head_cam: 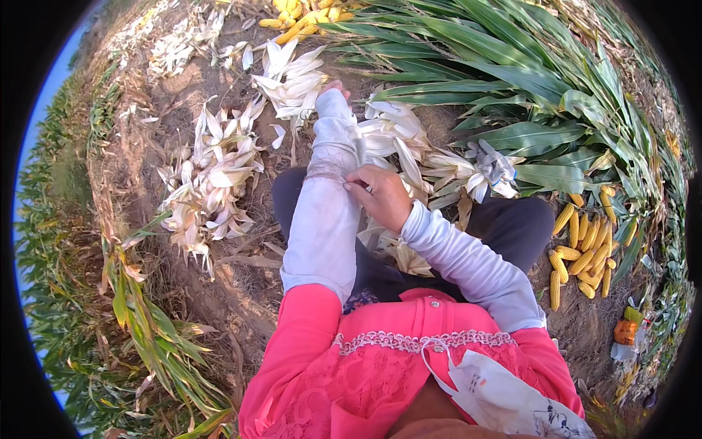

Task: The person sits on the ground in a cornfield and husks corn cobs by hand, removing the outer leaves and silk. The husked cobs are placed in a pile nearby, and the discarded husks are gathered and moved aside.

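Note:
My left arm reaches forward in a white sleeve cover (324, 225). Only part of my left hand (337, 88) shows past the cuff, beside pale corn husks (290, 82); its fingers are mostly hidden. Brown strands, apparently corn silk (324, 171), cling across the forearm of that cover. At these strands, the thumb and forefinger of my right hand (384, 196) are pinched together against the sleeve. A second white sleeve cover (466, 252) is on my right arm. More dry husks (406, 148) lie beyond my right hand, and grey work gloves (490, 162) rest on their right end.
Cut green corn stalks (510, 82) fill the far right. Husked yellow cobs (589, 247) lie by my right knee, with another cob pile (304, 19) ahead. A husk heap (214, 175) lies to the left. A white face mask (499, 389) hangs at my chest.

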The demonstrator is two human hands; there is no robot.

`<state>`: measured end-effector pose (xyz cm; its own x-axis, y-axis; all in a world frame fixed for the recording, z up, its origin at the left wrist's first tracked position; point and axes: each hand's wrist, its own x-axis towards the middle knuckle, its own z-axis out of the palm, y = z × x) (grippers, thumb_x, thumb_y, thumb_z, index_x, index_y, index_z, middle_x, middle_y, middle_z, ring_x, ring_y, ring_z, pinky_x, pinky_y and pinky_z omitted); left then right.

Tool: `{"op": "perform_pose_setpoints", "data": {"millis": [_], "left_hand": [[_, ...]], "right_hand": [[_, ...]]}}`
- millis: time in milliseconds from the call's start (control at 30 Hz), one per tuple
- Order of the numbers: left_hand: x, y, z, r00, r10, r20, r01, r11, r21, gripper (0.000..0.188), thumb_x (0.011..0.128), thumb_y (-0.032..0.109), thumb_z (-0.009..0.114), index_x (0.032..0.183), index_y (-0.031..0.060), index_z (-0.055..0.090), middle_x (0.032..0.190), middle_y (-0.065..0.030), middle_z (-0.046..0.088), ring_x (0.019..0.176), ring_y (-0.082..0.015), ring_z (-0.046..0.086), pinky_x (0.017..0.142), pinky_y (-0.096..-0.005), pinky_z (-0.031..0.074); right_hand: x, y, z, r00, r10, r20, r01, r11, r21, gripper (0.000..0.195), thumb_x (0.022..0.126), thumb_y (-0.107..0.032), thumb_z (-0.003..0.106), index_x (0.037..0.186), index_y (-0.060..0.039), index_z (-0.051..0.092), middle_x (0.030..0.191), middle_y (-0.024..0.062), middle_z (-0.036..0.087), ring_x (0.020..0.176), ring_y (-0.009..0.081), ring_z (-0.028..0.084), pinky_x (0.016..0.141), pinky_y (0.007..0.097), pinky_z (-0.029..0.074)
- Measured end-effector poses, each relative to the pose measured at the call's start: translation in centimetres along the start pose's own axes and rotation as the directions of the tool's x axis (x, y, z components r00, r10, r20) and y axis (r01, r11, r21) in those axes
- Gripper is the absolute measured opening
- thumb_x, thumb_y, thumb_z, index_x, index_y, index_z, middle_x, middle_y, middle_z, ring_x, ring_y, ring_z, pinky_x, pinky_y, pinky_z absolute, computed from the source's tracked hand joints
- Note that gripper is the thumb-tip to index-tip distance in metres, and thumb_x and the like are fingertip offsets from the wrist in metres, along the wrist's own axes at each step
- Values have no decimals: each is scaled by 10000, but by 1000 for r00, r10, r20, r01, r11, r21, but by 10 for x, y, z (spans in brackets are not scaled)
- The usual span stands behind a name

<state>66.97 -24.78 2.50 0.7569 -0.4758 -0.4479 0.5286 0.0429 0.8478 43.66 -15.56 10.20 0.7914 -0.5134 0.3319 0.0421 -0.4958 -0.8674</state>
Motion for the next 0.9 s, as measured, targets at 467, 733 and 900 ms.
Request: {"op": "perform_pose_setpoints", "data": {"millis": [467,733,900], "left_hand": [[39,63,-30,716,498,-489,-313,855,413,445,854,261,681,1251,141,520,1232,-77,538,1067,-249,572,827,-471,452],[-9,65,-26,705,604,372,-154,-382,911,413,849,238,612,1251,188,530,1302,-93,503,1206,-297,498,1039,-684,208],[1,62,-31,683,588,434,-121,-494,861,314,885,215,544,1193,164,584,1213,-96,563,1164,-307,527,1057,-686,185]], "right_hand": [[4,-41,-4,990,-51,134,0,933,360,94,895,-72,553,959,-14,517,753,118,521,664,221,531,632,324,440],[10,-72,-20,847,-518,114,506,854,120,97,828,-14,629,899,-27,564,774,93,587,649,262,582,605,347,458],[-3,-119,-18,878,-443,182,374,872,317,171,779,-102,697,896,-50,584,767,97,572,678,303,575,611,367,471]]}}
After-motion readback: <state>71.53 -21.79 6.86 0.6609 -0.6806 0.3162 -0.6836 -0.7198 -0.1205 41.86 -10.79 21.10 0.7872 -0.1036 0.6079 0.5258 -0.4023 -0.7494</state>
